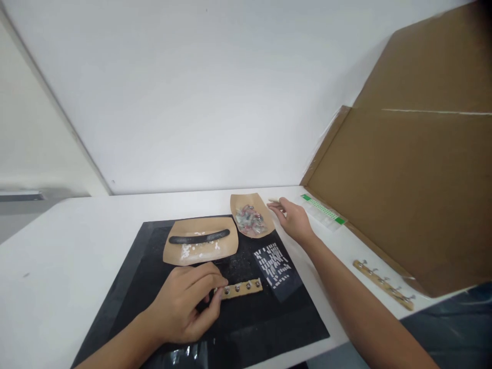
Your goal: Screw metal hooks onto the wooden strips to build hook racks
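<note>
Cardboard: while it walls the worktop's right side, paper trays line the mat's back edge.
Studded strip: mid-mat, left end pinched by left hand.
Right hand: beside one tray, grip unclear.

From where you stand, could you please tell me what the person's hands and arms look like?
The left hand and right hand are bare, without gloves, and no sleeve shows on the left forearm or right forearm. I can see no ring, watch or bracelet.
</note>
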The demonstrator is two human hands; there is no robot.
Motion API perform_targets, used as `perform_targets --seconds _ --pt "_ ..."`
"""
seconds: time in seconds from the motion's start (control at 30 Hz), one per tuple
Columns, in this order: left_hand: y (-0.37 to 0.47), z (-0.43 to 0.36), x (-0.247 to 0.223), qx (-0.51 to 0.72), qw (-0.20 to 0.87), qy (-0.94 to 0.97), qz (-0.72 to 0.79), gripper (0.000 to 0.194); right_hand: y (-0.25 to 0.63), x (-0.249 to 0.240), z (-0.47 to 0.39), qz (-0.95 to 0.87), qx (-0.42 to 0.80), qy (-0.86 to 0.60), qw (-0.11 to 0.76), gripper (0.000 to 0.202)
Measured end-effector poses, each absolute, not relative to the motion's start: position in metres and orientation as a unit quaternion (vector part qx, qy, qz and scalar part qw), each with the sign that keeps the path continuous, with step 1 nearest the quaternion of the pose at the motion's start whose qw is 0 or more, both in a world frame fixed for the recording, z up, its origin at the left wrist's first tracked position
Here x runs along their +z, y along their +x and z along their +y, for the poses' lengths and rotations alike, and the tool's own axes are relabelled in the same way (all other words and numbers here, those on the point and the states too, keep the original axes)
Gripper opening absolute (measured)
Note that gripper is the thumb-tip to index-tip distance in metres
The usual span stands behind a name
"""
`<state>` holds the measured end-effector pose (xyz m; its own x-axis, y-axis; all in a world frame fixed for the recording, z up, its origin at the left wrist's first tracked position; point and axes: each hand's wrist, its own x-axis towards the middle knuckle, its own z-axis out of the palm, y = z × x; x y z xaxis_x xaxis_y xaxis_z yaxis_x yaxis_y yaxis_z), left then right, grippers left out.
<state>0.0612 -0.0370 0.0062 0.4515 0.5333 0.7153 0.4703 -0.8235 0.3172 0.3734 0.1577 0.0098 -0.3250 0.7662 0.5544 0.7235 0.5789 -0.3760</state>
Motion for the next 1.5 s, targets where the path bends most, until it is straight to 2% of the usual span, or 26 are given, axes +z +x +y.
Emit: perform_targets --seconds 0.13,0.27,0.47,0.7,0.87,1.07,1.23,1.33,1.5 --pt "0.050 -0.028 0.005 0.442 -0.024 0.833 0.331 0.022 0.383 0.014 0.160 -0.795 0.082 -0.477 0.366 0.026" --pt "0.032 -0.016 0.000 0.454 -0.095 0.810 0.359 0.032 0.385 0.016 0.157 -0.778 0.115 -0.499 0.365 0.036" --pt "0.014 -0.002 -0.008 0.412 -0.066 0.837 0.355 0.035 0.382 0.019 0.148 -0.767 0.132 -0.507 0.372 0.050" --pt "0.019 -0.005 0.002 0.297 0.006 0.914 0.276 0.027 0.383 0.015 0.146 -0.778 0.120 -0.496 0.367 0.042" --pt "0.025 -0.010 0.005 0.264 0.055 0.923 0.274 0.039 0.385 0.011 0.147 -0.783 0.113 -0.490 0.367 0.036" --pt "0.026 -0.008 0.001 0.270 0.083 0.921 0.268 0.019 0.385 0.009 0.148 -0.780 0.101 -0.484 0.383 0.030" --pt "0.027 -0.010 0.006 0.278 0.073 0.922 0.260 0.021 0.386 0.008 0.151 -0.774 0.105 -0.475 0.406 0.030" --pt "0.026 -0.010 0.008 0.296 0.019 0.913 0.279 0.016 0.386 0.003 0.156 -0.771 0.122 -0.462 0.420 0.033" --pt "0.023 -0.005 0.002 0.339 -0.059 0.872 0.349 0.020 0.386 -0.006 0.163 -0.764 0.151 -0.450 0.436 0.041"
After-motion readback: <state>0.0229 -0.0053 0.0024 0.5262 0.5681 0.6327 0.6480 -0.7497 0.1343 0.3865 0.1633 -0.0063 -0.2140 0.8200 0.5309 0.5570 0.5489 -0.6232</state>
